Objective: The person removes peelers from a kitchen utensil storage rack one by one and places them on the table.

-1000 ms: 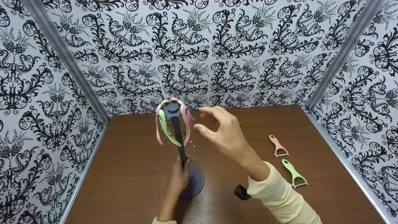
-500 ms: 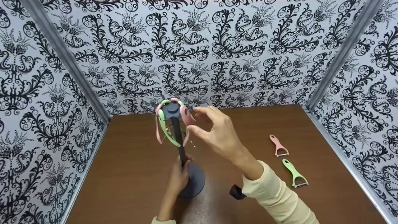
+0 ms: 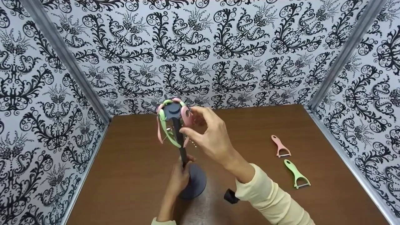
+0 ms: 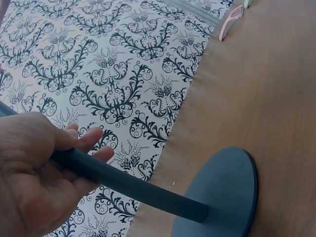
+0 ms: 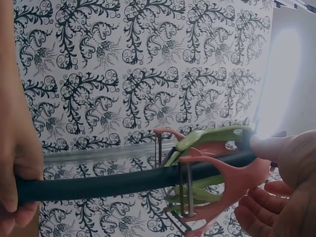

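In the head view my left hand (image 3: 179, 179) grips the pole of a dark stand (image 3: 195, 182). The left wrist view shows the thumb and fingers around the pole (image 4: 128, 185) above its round base. Several pink and green peelers hang from hooks at the stand's top, among them a green peeler (image 3: 165, 128) and a pink peeler (image 3: 187, 116). My right hand (image 3: 214, 134) is at the right side of these peelers, thumb and fingers apart. In the right wrist view the hanging pink peeler (image 5: 242, 177) lies between its thumb and fingers; a firm hold is not visible.
On the right of the brown table (image 3: 131, 175) lie a loose pink peeler (image 3: 280, 146) and a loose green peeler (image 3: 297, 175). Patterned walls (image 3: 200, 47) with metal corner strips enclose the table. A small black object (image 3: 230, 196) shows beside the right sleeve.
My right hand has moved left, from beside the stand to the hanging pink peeler. The left hand keeps its grip on the pole, almost unmoved.
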Demonstrator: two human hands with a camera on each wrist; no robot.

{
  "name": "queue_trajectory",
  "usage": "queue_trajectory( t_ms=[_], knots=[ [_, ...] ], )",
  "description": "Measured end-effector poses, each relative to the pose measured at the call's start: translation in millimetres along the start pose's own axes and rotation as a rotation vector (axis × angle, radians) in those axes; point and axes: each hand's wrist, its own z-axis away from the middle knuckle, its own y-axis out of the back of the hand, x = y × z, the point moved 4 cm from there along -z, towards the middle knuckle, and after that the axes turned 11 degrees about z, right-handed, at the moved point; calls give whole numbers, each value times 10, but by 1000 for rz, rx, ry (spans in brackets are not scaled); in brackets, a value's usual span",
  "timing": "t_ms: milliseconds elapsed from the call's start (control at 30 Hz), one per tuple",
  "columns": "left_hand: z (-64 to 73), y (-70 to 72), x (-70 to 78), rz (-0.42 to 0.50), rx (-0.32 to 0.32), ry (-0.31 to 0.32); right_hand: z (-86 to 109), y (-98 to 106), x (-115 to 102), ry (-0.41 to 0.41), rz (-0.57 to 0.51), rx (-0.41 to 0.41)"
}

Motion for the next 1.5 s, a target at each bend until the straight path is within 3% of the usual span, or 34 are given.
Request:
queue_trajectory(
  t_ms=[333,500,567,867,1133,1300,1500],
  knots=[
    [30,-35,-10,50,-3,31,33,-81,13,-56,-71,14],
    [45,-58,-9,46,17,-11,56,-87,22,-60,-76,11],
    [51,-64,-5,56,38,-12,62,-86,17,-57,-75,2],
    [66,-107,-38,90,204,103,60,-90,-18,-32,-84,-39],
    [90,-125,-50,-48,342,39,65,-86,-6,-35,-59,-23],
    [94,-134,-68,-123,347,35,68,-72,-14,-23,-43,-8],
    [74,-159,-73,-285,325,-17,65,-47,-1,-30,-40,-16]
  ],
)
